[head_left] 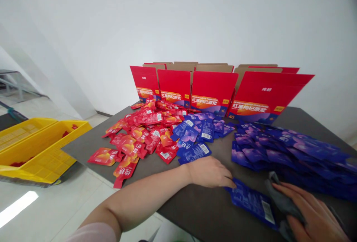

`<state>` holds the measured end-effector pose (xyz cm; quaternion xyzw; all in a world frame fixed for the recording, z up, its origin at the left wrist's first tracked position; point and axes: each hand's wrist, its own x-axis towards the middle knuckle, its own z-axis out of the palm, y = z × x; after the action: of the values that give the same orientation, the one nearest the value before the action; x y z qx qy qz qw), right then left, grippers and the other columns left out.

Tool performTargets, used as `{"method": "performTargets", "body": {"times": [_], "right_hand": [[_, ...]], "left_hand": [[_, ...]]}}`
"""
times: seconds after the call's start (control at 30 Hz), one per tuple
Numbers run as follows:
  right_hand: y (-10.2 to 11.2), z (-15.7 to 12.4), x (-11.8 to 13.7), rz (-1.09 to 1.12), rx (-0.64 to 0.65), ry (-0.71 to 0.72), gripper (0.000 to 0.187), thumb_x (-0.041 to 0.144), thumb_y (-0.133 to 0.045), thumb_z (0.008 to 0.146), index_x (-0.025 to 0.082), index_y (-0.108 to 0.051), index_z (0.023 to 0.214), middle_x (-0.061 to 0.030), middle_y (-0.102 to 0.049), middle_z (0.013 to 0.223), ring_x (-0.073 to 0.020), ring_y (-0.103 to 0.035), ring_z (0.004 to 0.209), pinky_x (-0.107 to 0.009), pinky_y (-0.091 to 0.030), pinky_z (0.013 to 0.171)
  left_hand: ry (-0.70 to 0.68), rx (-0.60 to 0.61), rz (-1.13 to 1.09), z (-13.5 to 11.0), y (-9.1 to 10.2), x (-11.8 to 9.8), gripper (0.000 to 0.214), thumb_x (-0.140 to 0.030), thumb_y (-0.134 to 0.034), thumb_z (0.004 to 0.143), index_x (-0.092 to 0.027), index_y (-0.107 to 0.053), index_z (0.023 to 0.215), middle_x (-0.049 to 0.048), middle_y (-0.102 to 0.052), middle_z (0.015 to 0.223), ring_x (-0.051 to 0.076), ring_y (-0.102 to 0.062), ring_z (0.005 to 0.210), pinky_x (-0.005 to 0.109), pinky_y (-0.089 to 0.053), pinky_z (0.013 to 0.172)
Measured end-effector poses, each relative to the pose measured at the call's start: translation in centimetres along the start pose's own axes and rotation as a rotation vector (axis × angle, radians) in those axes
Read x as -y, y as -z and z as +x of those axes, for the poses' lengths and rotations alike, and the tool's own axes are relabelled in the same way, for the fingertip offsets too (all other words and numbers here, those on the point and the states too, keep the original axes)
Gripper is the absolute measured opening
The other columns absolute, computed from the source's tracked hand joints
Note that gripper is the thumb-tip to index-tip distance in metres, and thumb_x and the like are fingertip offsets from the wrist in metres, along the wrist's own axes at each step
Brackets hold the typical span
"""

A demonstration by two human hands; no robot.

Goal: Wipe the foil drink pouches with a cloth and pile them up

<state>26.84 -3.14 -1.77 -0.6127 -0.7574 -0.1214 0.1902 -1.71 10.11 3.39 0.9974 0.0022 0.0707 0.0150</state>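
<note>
My left hand (210, 173) is closed on the top end of a blue pouch (252, 199), which lies on the grey table with its barcode side up. In my right hand (312, 210) is a bunched grey cloth (286, 201), just right of that pouch. Behind my right hand rises a big stack of blue pouches (267, 145). Beyond my left hand spreads a loose pile of blue pouches (193, 134), touching a heap of red pouches (145, 126) on its left.
A row of open red cartons (214, 91) stands along the back of the table (192, 208), close to the white wall. Yellow crates (47, 156) with a few red pieces inside are on the left, beyond the table's edge.
</note>
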Motion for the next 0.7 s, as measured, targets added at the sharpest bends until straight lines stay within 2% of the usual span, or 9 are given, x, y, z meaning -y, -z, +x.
{"method": "performTargets", "body": {"times": [0.07,0.17,0.27,0.37,0.6,0.7], "right_hand": [[0.4,1.0,2.8,0.006,-0.007,0.061,0.049,0.014,-0.044,0.08,0.024,-0.051,0.128,-0.0064,-0.054,0.13,-0.0229,-0.053,0.115,-0.039,-0.044,0.096],[0.4,2.0,6.7,-0.043,0.014,0.154,0.054,0.005,-0.045,0.074,0.03,-0.059,0.121,-0.0022,-0.059,0.125,-0.0212,-0.056,0.109,-0.036,-0.048,0.088],[0.1,2.1,8.1,-0.094,0.027,0.208,0.059,-0.001,-0.046,0.071,0.035,-0.064,0.114,0.0005,-0.063,0.119,-0.0209,-0.058,0.103,-0.035,-0.05,0.08],[-0.4,1.2,6.6,-0.141,0.052,0.209,0.063,-0.002,-0.047,0.07,0.037,-0.063,0.117,-0.0001,-0.064,0.119,-0.0207,-0.059,0.102,-0.034,-0.05,0.078],[-2.6,-2.1,-1.7,-0.202,0.142,0.049,0.05,0.01,-0.046,0.077,0.033,-0.064,0.118,-0.003,-0.062,0.121,-0.0221,-0.06,0.1,-0.037,-0.049,0.077],[-2.3,-2.2,-1.5,-0.234,0.105,0.051,0.05,0.013,-0.048,0.077,0.033,-0.063,0.119,-0.0028,-0.062,0.122,-0.0229,-0.06,0.098,-0.038,-0.048,0.077]], "left_hand": [[-0.014,0.032,0.046,0.3,-0.2,-0.3,0.022,-0.019,-0.043,0.096,-0.02,-0.062,0.108,0.0067,-0.066,0.102,0.017,-0.06,0.096,0.028,-0.044,0.076],[-0.018,0.035,0.085,0.6,-0.5,-0.8,0.02,-0.021,-0.041,0.097,-0.02,-0.06,0.103,0.0057,-0.064,0.103,0.016,-0.056,0.095,0.029,-0.044,0.073],[-0.04,0.01,0.088,0.5,-0.7,-0.8,0.017,-0.021,-0.044,0.096,-0.019,-0.059,0.103,0.0037,-0.063,0.101,0.015,-0.055,0.094,0.03,-0.044,0.068],[-0.025,-0.001,0.092,0.4,-0.9,-0.6,0.012,-0.022,-0.048,0.094,-0.02,-0.059,0.099,0.0025,-0.062,0.098,0.015,-0.054,0.092,0.03,-0.044,0.067],[0.009,0.012,0.086,0.5,-0.8,-0.5,0.01,-0.024,-0.05,0.094,-0.022,-0.059,0.091,0.0013,-0.061,0.094,0.014,-0.055,0.093,0.028,-0.044,0.066],[0.016,0.017,0.071,0.5,-0.8,-0.5,0.009,-0.025,-0.051,0.094,-0.023,-0.058,0.089,0.0014,-0.061,0.094,0.013,-0.055,0.093,0.027,-0.045,0.068]]}}
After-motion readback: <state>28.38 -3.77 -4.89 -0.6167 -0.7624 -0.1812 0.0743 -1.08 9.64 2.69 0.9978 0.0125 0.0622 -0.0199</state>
